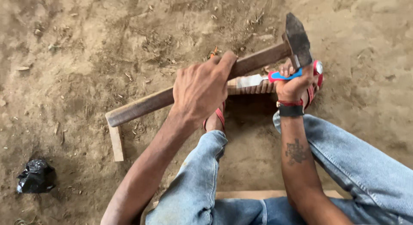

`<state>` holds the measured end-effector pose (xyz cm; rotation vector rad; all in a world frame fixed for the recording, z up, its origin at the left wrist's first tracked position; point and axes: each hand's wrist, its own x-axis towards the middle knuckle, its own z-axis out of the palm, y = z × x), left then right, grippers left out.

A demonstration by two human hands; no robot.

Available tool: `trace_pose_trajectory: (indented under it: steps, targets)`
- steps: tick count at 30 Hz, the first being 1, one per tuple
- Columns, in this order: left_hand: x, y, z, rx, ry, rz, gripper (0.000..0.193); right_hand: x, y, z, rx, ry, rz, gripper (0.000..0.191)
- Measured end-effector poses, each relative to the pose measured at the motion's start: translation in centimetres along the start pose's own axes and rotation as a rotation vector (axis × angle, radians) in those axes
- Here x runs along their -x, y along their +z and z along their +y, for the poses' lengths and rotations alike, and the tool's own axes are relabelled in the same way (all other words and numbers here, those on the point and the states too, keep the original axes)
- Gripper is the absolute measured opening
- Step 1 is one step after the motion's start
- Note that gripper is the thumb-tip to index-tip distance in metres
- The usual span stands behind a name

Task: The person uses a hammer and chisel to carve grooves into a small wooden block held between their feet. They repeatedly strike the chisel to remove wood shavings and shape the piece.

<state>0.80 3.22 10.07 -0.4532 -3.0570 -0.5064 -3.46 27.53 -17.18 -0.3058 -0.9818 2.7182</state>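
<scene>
Left hand wraps the hammer mid-handle for short taps; right hand clamps the chisel against the wood to steady it.

Open dirt floor is seen to the upper left, scattered only with small debris. Passage through the middle is barred by a long wooden hammer, held slantwise above a ridged wooden piece. A short wooden block lies lower left, a crumpled black bag further left. The lower frame is filled by denim-clad legs.
</scene>
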Motion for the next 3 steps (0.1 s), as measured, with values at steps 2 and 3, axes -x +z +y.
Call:
trace_pose_trajectory:
  steps: [2,3]
  targets:
    - [-0.23,-0.45,-0.30,-0.008,-0.020,-0.012,0.025,-1.23,0.33,0.36,-0.068,0.013,-0.004,0.040]
    - [0.05,-0.44,-0.25,-0.005,-0.030,-0.035,0.025,-0.99,-0.59,0.24,-0.095,0.025,0.011,0.042]
